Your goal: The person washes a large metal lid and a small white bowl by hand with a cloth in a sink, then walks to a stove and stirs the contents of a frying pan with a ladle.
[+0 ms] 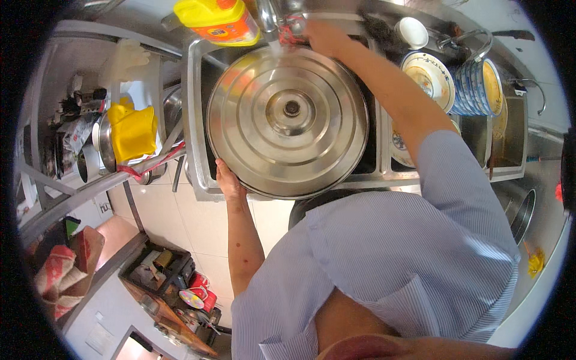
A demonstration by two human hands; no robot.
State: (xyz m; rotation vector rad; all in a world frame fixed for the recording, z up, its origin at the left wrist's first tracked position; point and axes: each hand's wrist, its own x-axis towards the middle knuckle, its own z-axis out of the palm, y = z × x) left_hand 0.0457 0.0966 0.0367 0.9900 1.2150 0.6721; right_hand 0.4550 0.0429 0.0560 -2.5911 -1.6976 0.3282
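Note:
A large round stainless steel lid (pixel 252 148) with concentric ridges lies over the left basin of the metal sink (pixel 194 112). My left hand (pixel 230 182) grips its rim at the lower left, thumb on the near edge. Beyond the lid's far edge, my right hand (pixel 321 38) reaches to the base of the chrome faucet (pixel 266 18), beside a red tie (pixel 290 33). Blur hides what its fingers do there. Under the spout, water (pixel 274 47) runs onto the lid. A yellow detergent jug (pixel 218 22) with an orange label stands left of the faucet.
Right of the lid, a patterned bowl (pixel 427 78), a stack of blue-and-white bowls (pixel 477 87) and a white cup (pixel 412 33) crowd the sink. A metal rack (pixel 90 184) on the left carries yellow rubber gloves (pixel 132 132). Behind on the tiled floor (pixel 202 225) stands a crate (pixel 155 265).

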